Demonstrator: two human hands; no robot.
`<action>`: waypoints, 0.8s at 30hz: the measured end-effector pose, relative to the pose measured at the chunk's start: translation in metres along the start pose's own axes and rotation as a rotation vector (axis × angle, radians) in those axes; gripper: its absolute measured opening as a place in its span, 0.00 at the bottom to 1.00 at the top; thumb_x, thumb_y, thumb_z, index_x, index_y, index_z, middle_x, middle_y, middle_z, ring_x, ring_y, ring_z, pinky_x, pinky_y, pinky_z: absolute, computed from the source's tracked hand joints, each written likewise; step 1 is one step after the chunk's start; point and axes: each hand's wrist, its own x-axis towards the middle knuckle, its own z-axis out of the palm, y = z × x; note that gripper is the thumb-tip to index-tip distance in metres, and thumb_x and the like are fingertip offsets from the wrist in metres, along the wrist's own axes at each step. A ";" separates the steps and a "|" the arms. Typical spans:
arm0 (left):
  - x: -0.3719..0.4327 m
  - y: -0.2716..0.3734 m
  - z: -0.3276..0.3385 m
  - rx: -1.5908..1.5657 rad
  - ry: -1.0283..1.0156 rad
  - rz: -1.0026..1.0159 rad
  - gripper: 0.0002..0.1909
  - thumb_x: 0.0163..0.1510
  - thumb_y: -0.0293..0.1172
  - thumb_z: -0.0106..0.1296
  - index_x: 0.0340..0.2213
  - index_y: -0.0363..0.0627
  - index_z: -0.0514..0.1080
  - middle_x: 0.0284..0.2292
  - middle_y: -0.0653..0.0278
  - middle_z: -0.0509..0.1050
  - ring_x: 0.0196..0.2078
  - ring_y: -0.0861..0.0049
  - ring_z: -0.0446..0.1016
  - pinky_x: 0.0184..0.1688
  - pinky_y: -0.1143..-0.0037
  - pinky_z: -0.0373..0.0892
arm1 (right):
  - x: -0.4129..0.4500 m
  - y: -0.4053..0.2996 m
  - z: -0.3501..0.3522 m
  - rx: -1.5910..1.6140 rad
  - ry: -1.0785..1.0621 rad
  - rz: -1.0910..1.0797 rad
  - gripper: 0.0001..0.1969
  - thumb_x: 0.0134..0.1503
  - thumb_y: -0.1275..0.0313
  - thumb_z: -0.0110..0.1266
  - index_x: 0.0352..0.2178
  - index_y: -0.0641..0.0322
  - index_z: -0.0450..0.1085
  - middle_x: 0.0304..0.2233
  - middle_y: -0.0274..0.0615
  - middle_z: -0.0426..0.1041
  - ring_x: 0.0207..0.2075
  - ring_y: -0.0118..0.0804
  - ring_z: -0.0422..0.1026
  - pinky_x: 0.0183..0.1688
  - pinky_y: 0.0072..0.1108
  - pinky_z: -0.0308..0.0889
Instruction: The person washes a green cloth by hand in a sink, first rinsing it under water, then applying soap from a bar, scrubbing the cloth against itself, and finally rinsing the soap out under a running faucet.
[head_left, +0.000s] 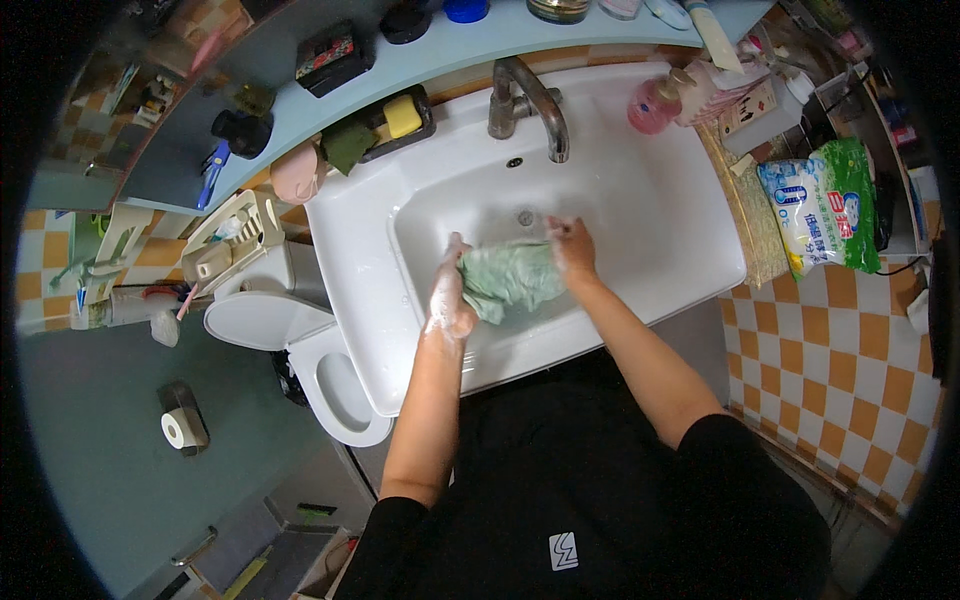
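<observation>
A wet, pale green cloth (514, 277) is bunched between both hands over the basin of the white sink (660, 217). My left hand (448, 296) is at the cloth's left end, coated in white suds, with its fingers pointing towards the tap. At the right end, my right hand (574, 251) grips the fabric with curled fingers, also with some suds on it. Whitish water partly hides the basin floor under the cloth. The drain (525, 217) shows just beyond the cloth, below the metal tap (536, 105).
A pink pump bottle (651, 105) stands at the sink's back right, near a white bottle (757, 116) and a detergent bag (821, 206). Yellow soap (403, 116) sits in a dark tray at the back left. The blue shelf (465, 41) overhangs behind. A toilet (341, 390) is at left.
</observation>
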 end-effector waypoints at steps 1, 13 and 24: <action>0.000 0.001 -0.003 -0.012 -0.015 0.070 0.17 0.63 0.46 0.35 0.36 0.46 0.68 0.32 0.63 0.73 0.36 0.73 0.73 0.42 0.71 0.71 | -0.001 0.004 -0.005 0.409 -0.096 0.156 0.21 0.55 0.51 0.49 0.40 0.57 0.69 0.40 0.44 0.74 0.40 0.40 0.73 0.42 0.32 0.67; 0.009 -0.057 0.001 -0.122 -0.272 -0.331 0.30 0.62 0.50 0.34 0.50 0.31 0.60 0.48 0.49 0.67 0.54 0.60 0.65 0.57 0.59 0.60 | -0.016 -0.013 -0.034 1.065 -0.229 0.236 0.26 0.49 0.69 0.58 0.52 0.52 0.64 0.46 0.42 0.67 0.47 0.36 0.67 0.51 0.29 0.62; 0.052 -0.060 -0.004 -0.305 -0.369 -0.118 0.18 0.58 0.41 0.42 0.44 0.41 0.68 0.40 0.59 0.73 0.45 0.68 0.71 0.49 0.71 0.69 | -0.035 -0.040 -0.011 0.154 -0.036 -0.284 0.16 0.42 0.67 0.61 0.37 0.47 0.74 0.33 0.43 0.69 0.35 0.42 0.71 0.35 0.29 0.68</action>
